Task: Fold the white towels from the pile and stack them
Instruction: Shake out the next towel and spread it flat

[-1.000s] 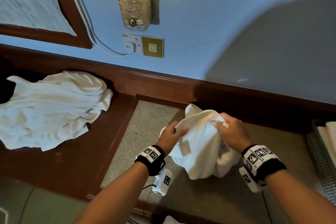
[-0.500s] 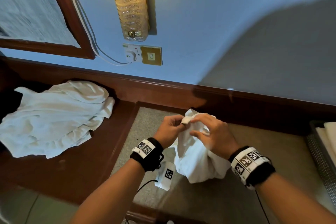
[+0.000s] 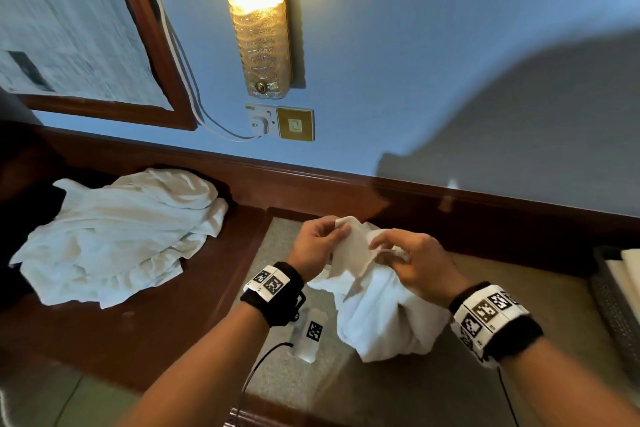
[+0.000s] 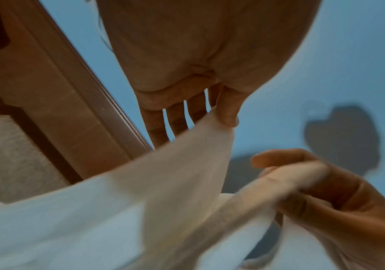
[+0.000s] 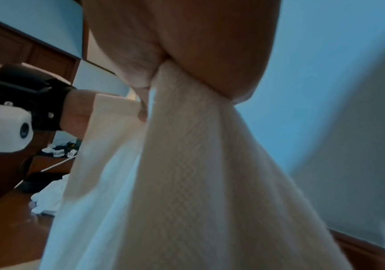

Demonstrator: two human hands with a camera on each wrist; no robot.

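A white towel (image 3: 377, 315) hangs bunched between both hands above the beige inlaid tabletop (image 3: 287, 246). My left hand (image 3: 320, 243) pinches one upper corner between thumb and fingers; the left wrist view shows that pinch on the towel (image 4: 140, 201) at the left hand (image 4: 223, 113). My right hand (image 3: 405, 260) grips the towel's edge just to the right, with fingers curled round the cloth; in the right wrist view the towel (image 5: 187, 182) drops from the palm. A pile of crumpled white towels (image 3: 121, 236) lies on the dark wood at the left.
A dark mesh basket (image 3: 616, 308) holding folded white cloth stands at the right edge. A wood rail (image 3: 346, 184) and blue wall run behind. A lit wall lamp (image 3: 256, 17), socket and framed mirror (image 3: 69, 28) hang above the left side.
Both hands have risen and come close together at the towel's top edge. The right hand shifted left along the cloth. The towel now hangs lower from the two grips.
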